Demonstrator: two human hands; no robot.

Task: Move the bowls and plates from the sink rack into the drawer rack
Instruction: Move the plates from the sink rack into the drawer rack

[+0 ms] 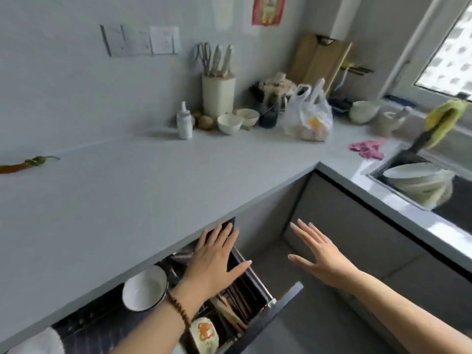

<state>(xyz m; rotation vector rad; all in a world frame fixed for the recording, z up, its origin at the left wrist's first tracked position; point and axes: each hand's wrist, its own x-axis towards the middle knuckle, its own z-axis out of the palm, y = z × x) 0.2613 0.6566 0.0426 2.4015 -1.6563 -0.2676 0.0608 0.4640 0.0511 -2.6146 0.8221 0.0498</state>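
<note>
Bowls (419, 185): pale, glossy, stacked in sink (462, 192) far right of drawer (286, 298) | round white bowl (144, 290) inside drawer | my left hand (214, 259) spread flat over drawer, right hand (319, 254) splayed beside it | matte grey worktop (153, 187) above

No text, number or brand is legible anywhere in my view. The red poster (268, 10) on the wall carries a yellow print, too blurred to read, and the packet (204, 333) in my drawer (286, 300) shows an orange mark on a pale label, also unreadable. The wall plates (163, 39) bear faint grey marks, and I can resolve none of them as characters.
</note>
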